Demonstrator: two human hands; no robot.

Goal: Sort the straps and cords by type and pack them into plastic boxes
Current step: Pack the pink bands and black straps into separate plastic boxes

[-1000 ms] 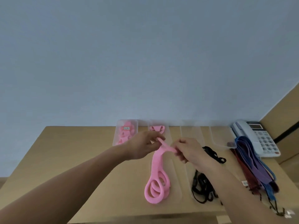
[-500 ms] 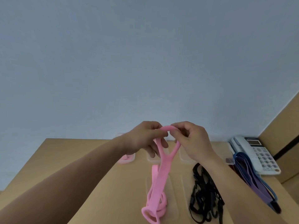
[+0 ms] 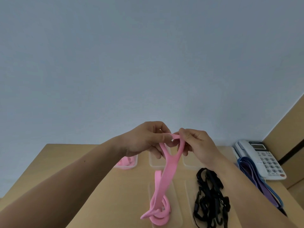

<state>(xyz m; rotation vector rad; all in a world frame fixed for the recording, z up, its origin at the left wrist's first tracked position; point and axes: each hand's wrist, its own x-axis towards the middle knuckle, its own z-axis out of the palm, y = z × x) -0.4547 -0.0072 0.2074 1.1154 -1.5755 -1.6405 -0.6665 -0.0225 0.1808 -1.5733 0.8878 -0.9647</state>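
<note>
Pale wall fills most of the view above a tan surface (image 3: 79, 170). The left hand (image 3: 144, 140) and right hand (image 3: 197, 145) each pinch the top loop of a pink strap (image 3: 167, 171), lifted probably so that its length hangs untangled. Its coiled lower end rests in a clear plastic box (image 3: 178, 216), beside the black cords (image 3: 209, 199). A far box (image 3: 134, 163) holds pink items, so like goes with like.
</note>
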